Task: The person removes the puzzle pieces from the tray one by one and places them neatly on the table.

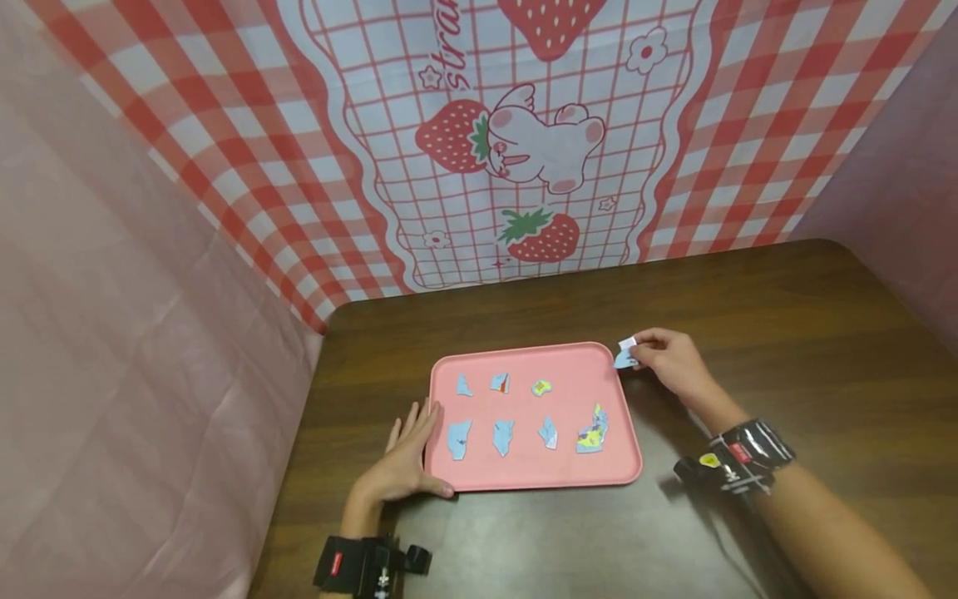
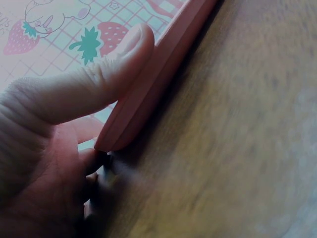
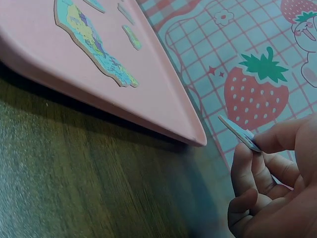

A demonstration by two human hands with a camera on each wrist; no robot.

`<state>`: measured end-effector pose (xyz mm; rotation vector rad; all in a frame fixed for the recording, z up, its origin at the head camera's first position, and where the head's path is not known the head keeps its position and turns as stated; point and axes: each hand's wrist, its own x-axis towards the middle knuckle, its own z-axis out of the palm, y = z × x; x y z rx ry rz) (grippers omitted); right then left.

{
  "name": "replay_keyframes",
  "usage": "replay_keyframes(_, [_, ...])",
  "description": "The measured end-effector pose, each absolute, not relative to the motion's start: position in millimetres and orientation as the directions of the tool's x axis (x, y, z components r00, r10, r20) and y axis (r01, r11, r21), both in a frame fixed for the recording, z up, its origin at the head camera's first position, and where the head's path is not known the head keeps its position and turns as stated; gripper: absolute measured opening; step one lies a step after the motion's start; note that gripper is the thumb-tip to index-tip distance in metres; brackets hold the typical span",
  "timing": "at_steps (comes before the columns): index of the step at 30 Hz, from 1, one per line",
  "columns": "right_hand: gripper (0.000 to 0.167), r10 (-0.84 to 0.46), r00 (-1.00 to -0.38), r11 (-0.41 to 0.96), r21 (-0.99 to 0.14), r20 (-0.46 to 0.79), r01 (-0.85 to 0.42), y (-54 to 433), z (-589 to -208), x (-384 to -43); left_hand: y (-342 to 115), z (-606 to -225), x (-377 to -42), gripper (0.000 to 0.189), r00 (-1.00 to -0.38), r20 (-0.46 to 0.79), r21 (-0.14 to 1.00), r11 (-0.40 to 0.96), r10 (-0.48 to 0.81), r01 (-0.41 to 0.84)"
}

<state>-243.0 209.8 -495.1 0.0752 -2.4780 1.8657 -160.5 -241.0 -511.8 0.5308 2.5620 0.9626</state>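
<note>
My right hand (image 1: 677, 366) pinches a light blue and white puzzle piece (image 1: 625, 354) between thumb and fingers, just beyond the back right corner of a pink tray (image 1: 516, 474). In the right wrist view that piece (image 3: 239, 133) appears nearly edge-on. My left hand (image 1: 400, 466) rests against the tray's front left corner, fingers stretched along the left side and thumb at the front edge. Several map-printed pieces lie apart in two rows on the tray, among them a larger yellow and purple one (image 1: 591, 438), a small yellow one (image 1: 541, 388) and a pale blue one (image 1: 459, 439).
The tray sits on a dark brown wooden table (image 1: 748, 308). Behind it hangs a red-and-white checked cloth (image 1: 359, 183) with strawberry prints, and a pale pink curtain (image 1: 135, 333) hangs on the left. Black camera straps (image 1: 752, 453) wrap the wrists.
</note>
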Motion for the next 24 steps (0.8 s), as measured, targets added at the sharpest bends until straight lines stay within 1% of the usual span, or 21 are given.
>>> replay_keyframes(9, [0.028,0.011,-0.999,0.271,-0.962,0.044,-0.039,216.3,-495.4,-242.5,-241.1,-511.9,-160.5,0.134,-0.866,-0.190,0.687,0.692,0.463,0.220])
replay_keyframes(17, [0.031,0.008,-0.998,0.277,-0.960,0.055,-0.051,220.8,-497.1,-241.6,-240.6,-510.2,-161.4,0.134,-0.869,-0.187,0.679,0.700,0.458,0.222])
replay_keyframes(21, [0.029,0.011,-0.996,0.389,-0.918,0.086,-0.075,225.1,-498.8,-242.0,-240.1,-508.8,-159.8,0.135,-0.866,-0.197,0.672,0.707,0.459,0.222])
replay_keyframes(24, [0.026,0.017,-0.994,0.508,-0.857,0.112,-0.088,227.9,-499.4,-242.4,-239.8,-507.6,-159.0,0.135,-0.863,-0.201,0.667,0.710,0.463,0.225])
